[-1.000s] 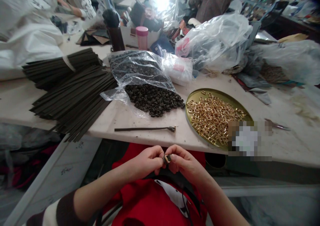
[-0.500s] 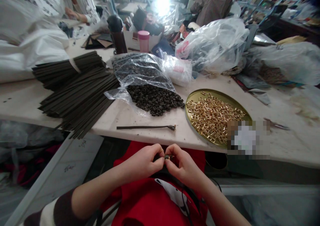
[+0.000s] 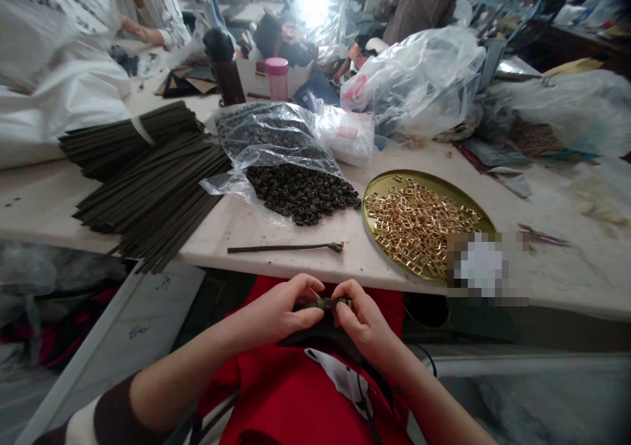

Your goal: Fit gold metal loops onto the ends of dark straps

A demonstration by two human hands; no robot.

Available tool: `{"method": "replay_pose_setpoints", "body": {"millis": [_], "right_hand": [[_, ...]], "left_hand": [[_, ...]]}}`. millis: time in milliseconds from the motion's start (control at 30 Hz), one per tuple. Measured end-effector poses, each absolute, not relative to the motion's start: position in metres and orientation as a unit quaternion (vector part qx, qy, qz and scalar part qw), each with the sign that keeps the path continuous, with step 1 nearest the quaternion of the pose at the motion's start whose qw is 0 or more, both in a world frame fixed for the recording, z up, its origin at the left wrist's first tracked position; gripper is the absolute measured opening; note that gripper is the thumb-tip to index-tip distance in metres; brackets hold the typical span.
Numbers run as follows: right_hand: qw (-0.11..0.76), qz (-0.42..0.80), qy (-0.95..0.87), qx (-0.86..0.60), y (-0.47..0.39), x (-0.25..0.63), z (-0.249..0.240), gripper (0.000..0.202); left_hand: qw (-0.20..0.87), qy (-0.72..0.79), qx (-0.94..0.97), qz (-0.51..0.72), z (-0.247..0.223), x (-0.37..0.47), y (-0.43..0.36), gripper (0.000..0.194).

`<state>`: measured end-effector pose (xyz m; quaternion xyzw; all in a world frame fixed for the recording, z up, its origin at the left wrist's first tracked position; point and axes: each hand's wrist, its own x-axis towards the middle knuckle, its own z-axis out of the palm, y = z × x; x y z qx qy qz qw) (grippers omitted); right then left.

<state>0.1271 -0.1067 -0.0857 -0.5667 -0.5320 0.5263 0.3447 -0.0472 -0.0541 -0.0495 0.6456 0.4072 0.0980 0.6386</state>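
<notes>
Below the table's front edge, over my lap, my left hand [image 3: 279, 310] and my right hand [image 3: 362, 320] pinch the two ends of a thin dark strap [image 3: 325, 304] with a small metal buckle on it. The rest of the strap hangs down over my red top. A finished strap with a buckle [image 3: 286, 248] lies on the table just ahead of my hands. A round gold tray [image 3: 374, 188] with several gold buckles sits to the right of it. A heap of small dark loops [image 3: 303, 195] spills from a clear bag [image 3: 271, 136].
A stack of long dark strips [image 3: 148, 175] covers the table's left side. Plastic bags [image 3: 419, 77], a pink cup [image 3: 277, 77] and a dark bottle [image 3: 224, 64] crowd the back. Scissors [image 3: 542, 236] lie at the right. Other people work at the far side.
My hands have drawn slightly apart and a short stretch of strap now shows between them. The buckle has turned flat along the strap.
</notes>
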Motion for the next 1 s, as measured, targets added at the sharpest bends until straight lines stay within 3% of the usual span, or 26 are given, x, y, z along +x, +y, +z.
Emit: {"method": "replay_pose_setpoints", "body": {"millis": [367,733,1000], "right_hand": [[0.31,0.457,-0.597,-0.582,-0.105,0.125,-0.079,0.008],[0.356,0.619,-0.419,-0.561,-0.104,0.118,-0.091,0.01],[0.291,0.365,-0.669,-0.578,-0.114,0.123,-0.078,0.009]], "left_hand": [[0.697,0.456,0.542,0.11,-0.064,-0.046,-0.053,0.018],[0.809,0.452,0.338,0.166,-0.062,-0.041,-0.061,0.024],[0.761,0.455,0.445,0.127,-0.061,-0.044,-0.063,0.022]]}}
